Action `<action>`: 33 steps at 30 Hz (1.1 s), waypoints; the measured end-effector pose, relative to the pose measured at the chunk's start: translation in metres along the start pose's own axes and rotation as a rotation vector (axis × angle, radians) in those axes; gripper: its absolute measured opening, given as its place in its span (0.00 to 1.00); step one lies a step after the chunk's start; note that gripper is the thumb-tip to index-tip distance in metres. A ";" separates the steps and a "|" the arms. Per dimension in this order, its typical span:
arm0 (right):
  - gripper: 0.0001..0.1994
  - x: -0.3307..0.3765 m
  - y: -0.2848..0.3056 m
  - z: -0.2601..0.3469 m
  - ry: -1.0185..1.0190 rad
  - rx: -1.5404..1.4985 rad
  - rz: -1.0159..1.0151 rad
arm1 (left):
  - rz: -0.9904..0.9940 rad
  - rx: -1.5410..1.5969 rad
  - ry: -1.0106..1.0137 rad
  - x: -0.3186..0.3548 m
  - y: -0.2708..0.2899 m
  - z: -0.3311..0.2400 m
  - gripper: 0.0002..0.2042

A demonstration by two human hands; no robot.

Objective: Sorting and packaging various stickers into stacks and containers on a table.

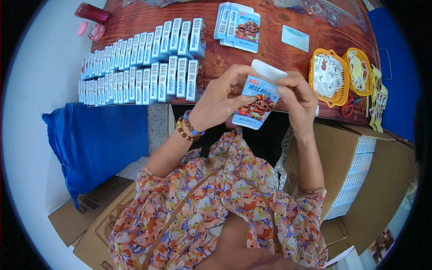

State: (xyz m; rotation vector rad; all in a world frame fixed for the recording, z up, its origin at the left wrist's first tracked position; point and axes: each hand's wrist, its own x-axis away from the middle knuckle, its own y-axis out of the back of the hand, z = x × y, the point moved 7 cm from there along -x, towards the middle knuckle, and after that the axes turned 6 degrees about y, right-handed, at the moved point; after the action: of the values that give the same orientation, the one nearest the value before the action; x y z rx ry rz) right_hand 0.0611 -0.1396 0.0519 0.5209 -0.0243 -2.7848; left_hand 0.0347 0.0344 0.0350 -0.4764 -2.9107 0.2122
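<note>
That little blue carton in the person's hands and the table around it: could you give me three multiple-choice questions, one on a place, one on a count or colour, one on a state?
1. Where do the filled rows of cartons stand?
A. on the table's left part
B. in the yellow baskets
C. on the blue cloth

2. How many yellow baskets are on the table?
A. one
B. two
C. four

3. How is the held carton's top flap?
A. taped shut
C. torn off
B. open, standing up

Answers:
1 A: the rows of cartons stand upright on the wooden table, left of the hands.
2 B: two yellow baskets sit side by side at the right.
3 B: the blue carton, held by left hand and right hand, has its white flap raised.
</note>
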 end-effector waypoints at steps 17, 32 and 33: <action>0.09 -0.023 -0.004 -0.003 -0.526 -0.229 0.353 | -0.035 -0.156 -0.003 0.015 0.002 -0.004 0.27; 0.14 -0.023 -0.013 0.019 -0.341 0.321 0.430 | -0.095 -0.183 0.043 0.007 0.008 0.010 0.32; 0.14 -0.020 -0.012 0.018 -0.345 0.324 0.428 | -0.091 -0.180 0.044 0.006 0.007 0.009 0.32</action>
State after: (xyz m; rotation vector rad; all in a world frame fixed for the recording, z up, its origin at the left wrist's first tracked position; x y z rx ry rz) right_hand 0.0690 -0.1233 0.0752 0.0806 -0.5960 -2.4169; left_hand 0.0288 0.0418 0.0258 -0.3686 -2.9133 -0.0731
